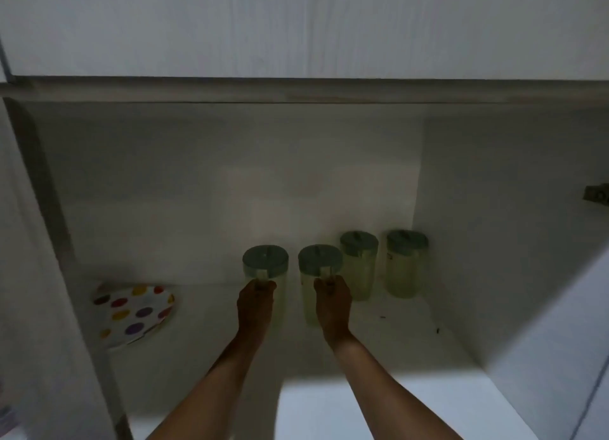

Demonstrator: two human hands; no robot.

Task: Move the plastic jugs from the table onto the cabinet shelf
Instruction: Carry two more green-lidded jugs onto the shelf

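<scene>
Several pale plastic jugs with grey-green lids stand inside a dim white cabinet. My left hand (255, 303) grips the handle of the leftmost jug (265, 262). My right hand (333, 299) grips the handle of the jug beside it (319, 264). Both held jugs are upright, low over the shelf (214, 334); I cannot tell whether they touch it. Two more jugs stand farther back on the right, one (359, 265) just behind my right hand and one (406, 263) near the right wall.
A white plate with coloured dots (135, 311) leans at the shelf's left side. The cabinet's right wall (510, 225) carries a metal hinge (596, 193). A shelf board (296, 90) runs overhead. The left door frame (49, 242) stands close by.
</scene>
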